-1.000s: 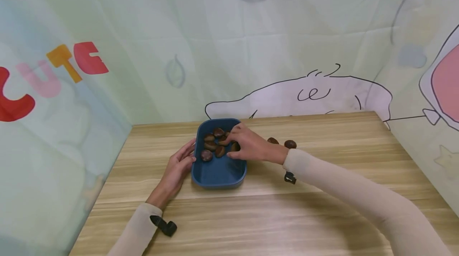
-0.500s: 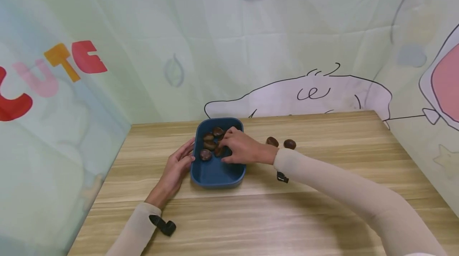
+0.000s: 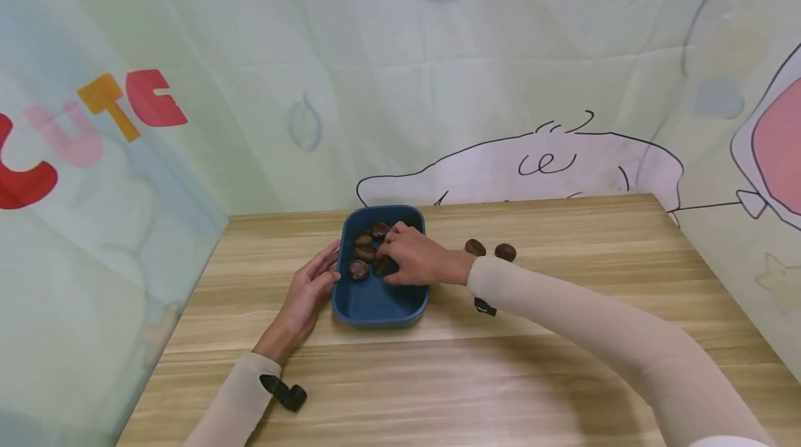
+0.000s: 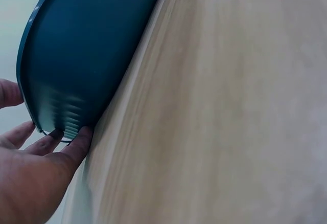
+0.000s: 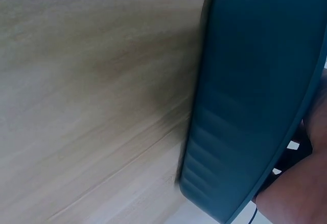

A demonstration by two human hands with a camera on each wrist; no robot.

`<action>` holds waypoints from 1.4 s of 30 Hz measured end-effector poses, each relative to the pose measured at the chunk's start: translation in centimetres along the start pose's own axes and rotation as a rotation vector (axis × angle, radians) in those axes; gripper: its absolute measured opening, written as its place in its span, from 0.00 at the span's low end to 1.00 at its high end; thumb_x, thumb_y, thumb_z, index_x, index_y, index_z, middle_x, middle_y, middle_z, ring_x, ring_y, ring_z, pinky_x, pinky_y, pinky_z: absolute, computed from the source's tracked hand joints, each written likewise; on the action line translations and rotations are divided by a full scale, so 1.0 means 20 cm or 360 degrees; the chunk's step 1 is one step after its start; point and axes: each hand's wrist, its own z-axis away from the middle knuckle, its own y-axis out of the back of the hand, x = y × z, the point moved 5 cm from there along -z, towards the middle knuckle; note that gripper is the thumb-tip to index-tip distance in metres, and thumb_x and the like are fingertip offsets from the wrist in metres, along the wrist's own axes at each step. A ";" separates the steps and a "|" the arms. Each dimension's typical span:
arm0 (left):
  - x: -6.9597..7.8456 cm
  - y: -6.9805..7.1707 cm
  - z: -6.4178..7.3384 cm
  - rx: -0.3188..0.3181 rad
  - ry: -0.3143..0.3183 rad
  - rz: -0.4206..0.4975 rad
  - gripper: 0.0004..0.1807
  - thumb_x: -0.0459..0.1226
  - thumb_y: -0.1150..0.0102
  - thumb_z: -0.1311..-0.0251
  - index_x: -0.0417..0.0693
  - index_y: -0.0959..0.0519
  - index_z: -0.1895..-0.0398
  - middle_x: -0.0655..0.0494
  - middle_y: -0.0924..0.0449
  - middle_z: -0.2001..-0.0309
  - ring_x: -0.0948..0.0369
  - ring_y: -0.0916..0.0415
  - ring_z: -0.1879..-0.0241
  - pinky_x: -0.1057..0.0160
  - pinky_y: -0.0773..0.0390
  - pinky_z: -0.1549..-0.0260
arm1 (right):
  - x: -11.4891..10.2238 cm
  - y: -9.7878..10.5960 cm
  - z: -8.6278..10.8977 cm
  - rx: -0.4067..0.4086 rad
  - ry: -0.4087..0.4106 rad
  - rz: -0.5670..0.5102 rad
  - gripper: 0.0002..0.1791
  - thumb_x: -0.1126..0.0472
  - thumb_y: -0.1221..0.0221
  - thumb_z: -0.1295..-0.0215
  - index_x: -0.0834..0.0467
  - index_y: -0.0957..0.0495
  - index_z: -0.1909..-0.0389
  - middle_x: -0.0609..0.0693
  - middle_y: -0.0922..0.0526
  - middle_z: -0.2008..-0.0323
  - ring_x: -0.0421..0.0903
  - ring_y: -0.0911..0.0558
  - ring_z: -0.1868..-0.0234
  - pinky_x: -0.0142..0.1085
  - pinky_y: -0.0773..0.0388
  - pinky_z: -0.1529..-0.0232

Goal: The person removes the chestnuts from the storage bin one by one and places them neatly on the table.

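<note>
Clad in left sleeve (image 3: 236,397) and right sleeve (image 3: 588,322) of plain pale beige, long, narrowing toward wrists, lightly creased at right elbow. Bordered at right upper arm by white strip (image 3: 729,441), mostly cut off from sight. Fitted on left with black left wrist camera (image 3: 289,397), strap-like at one end, blocky at other. Fitted on right with black right wrist camera (image 3: 484,306), partly hidden beneath sleeve. Bare at left hand (image 3: 306,294) and right hand (image 3: 415,257).
</note>
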 end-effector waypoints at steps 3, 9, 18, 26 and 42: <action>0.00 -0.01 0.00 0.0001 -0.0004 0.0003 0.38 0.26 0.51 0.24 0.43 0.42 0.11 0.40 0.40 0.15 0.49 0.37 0.19 0.68 0.20 0.38 | -0.01 0.00 0.01 -0.0025 0.0007 -0.0017 0.24 0.48 0.25 0.30 0.56 0.11 0.40 0.52 0.12 0.44 0.54 0.25 0.38 0.49 0.27 0.34; 0.00 -0.01 0.00 0.0006 -0.0027 0.0010 0.39 0.26 0.51 0.24 0.42 0.42 0.11 0.39 0.40 0.15 0.54 0.34 0.22 0.68 0.21 0.38 | -0.03 -0.02 0.00 -0.0061 -0.0009 0.0030 0.22 0.49 0.25 0.29 0.55 0.11 0.40 0.51 0.11 0.46 0.52 0.25 0.41 0.48 0.25 0.38; -0.01 -0.01 0.00 -0.0001 -0.0001 -0.0017 0.38 0.26 0.51 0.23 0.43 0.42 0.11 0.41 0.40 0.15 0.47 0.39 0.18 0.69 0.21 0.38 | -0.06 -0.05 -0.01 -0.0060 -0.0080 0.0200 0.18 0.45 0.27 0.28 0.54 0.09 0.48 0.51 0.11 0.49 0.52 0.24 0.46 0.46 0.25 0.42; -0.01 -0.01 0.00 0.0035 0.0007 0.0004 0.39 0.25 0.51 0.24 0.44 0.41 0.11 0.41 0.38 0.16 0.57 0.32 0.24 0.69 0.20 0.39 | -0.10 -0.04 -0.02 -0.0078 -0.0124 0.0135 0.13 0.48 0.27 0.29 0.52 0.10 0.54 0.48 0.11 0.56 0.51 0.25 0.48 0.46 0.26 0.47; 0.00 0.00 0.00 0.0017 0.0025 -0.0022 0.38 0.26 0.51 0.23 0.45 0.41 0.11 0.43 0.39 0.15 0.55 0.35 0.21 0.69 0.21 0.39 | -0.14 0.10 0.11 0.0051 -0.0056 -0.0157 0.16 0.53 0.25 0.33 0.54 0.09 0.49 0.45 0.08 0.54 0.49 0.23 0.43 0.46 0.26 0.36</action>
